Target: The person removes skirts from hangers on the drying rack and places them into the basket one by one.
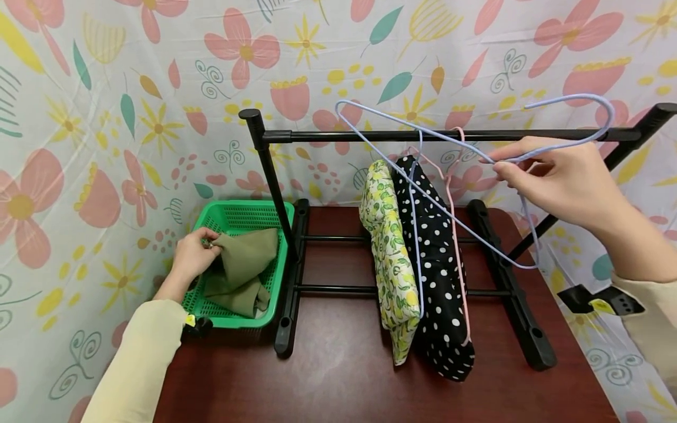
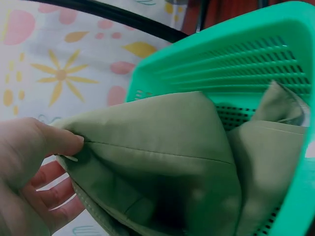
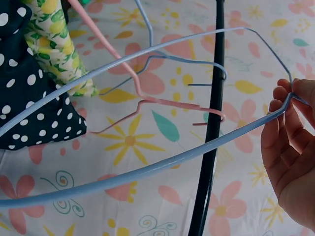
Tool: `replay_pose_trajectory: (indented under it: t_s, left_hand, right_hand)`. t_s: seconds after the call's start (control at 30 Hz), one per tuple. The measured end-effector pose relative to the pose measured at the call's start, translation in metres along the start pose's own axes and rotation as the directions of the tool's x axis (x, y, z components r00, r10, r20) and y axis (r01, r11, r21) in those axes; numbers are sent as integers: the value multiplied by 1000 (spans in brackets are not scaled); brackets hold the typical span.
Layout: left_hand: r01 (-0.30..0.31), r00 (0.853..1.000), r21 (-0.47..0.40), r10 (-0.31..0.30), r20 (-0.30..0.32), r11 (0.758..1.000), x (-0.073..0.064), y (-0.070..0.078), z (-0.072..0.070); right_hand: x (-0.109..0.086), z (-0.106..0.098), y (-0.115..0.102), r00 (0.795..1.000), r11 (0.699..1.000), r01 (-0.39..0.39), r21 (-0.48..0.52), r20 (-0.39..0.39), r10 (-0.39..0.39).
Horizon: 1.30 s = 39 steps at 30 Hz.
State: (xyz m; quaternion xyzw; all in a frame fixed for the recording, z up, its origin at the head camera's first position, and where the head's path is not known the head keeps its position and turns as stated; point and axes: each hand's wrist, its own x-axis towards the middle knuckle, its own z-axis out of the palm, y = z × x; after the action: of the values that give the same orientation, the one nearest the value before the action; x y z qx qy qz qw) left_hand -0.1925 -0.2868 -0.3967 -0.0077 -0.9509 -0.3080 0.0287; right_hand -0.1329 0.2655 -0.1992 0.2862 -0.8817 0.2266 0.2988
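Observation:
My left hand (image 1: 194, 254) pinches the edge of an olive-green cloth (image 1: 247, 257) that lies partly in a green basket (image 1: 240, 322). In the left wrist view, the thumb (image 2: 66, 141) presses on the cloth's hem, and the cloth's full shape is hidden by its folds. Up at the right, my right hand (image 1: 560, 182) pinches a light blue hanger (image 1: 423, 191) at the neck below its hook. That hanger is bare and tilted, in front of the rack's bar in the head view.
A black rack (image 1: 365, 136) stands on a dark red table (image 1: 338, 364). From its bar hang a lemon-print cloth (image 1: 392, 264) and a black polka-dot cloth (image 1: 439, 276), on a blue hanger and a pink hanger (image 1: 456, 235). A flower-print curtain (image 1: 158, 70) is behind.

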Motion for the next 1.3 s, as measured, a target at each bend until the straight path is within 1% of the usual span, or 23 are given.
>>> replay_pose_trajectory:
  t_s: [0.2, 0.4, 0.6, 0.77, 0.87, 1.0, 1.07, 1.1, 1.2, 1.27, 1.3]
  left_hand:
    - [-36, 999, -12, 36, 29, 999, -8, -4, 19]
    - [-71, 993, 6, 70, 95, 997, -17, -11, 37]
    - [-99, 977, 23, 93, 191, 995, -25, -15, 53]
    - [-95, 962, 21, 87, 259, 995, -29, -16, 58]
    - [-106, 949, 10, 98, 298, 994, -32, -16, 60]
    - [-116, 922, -7, 110, 370, 993, -35, -15, 62]
    - [-114, 905, -20, 112, 410, 993, -37, -15, 63]
    - [-118, 897, -21, 116, 426, 993, -38, -15, 63]
    - [-123, 878, -37, 126, 461, 992, -41, -16, 64]
    - [-125, 873, -47, 132, 470, 991, -43, -17, 65]
    - [-120, 873, -50, 129, 470, 992, -44, -17, 66]
  right_hand:
    - [-10, -1, 2, 999, 999, -12, 49, -44, 14]
    - [-22, 0, 6, 993, 997, -56, 60, -98, 61]
    - [-33, -1, 14, 982, 987, -112, 113, -142, 127]
    - [-41, -3, 15, 962, 972, -175, 157, -184, 203]
    - [-47, -3, 16, 949, 960, -207, 190, -201, 245]
    - [-58, -4, 24, 933, 945, -239, 224, -216, 287]
    - [-64, -4, 27, 924, 935, -246, 257, -229, 307]
    - [-66, -4, 28, 916, 927, -253, 278, -238, 322]
    - [-72, -4, 30, 889, 912, -286, 294, -274, 367]
    - [-76, -5, 31, 867, 905, -317, 283, -300, 398]
    - [-78, -5, 32, 856, 902, -334, 274, -312, 412]
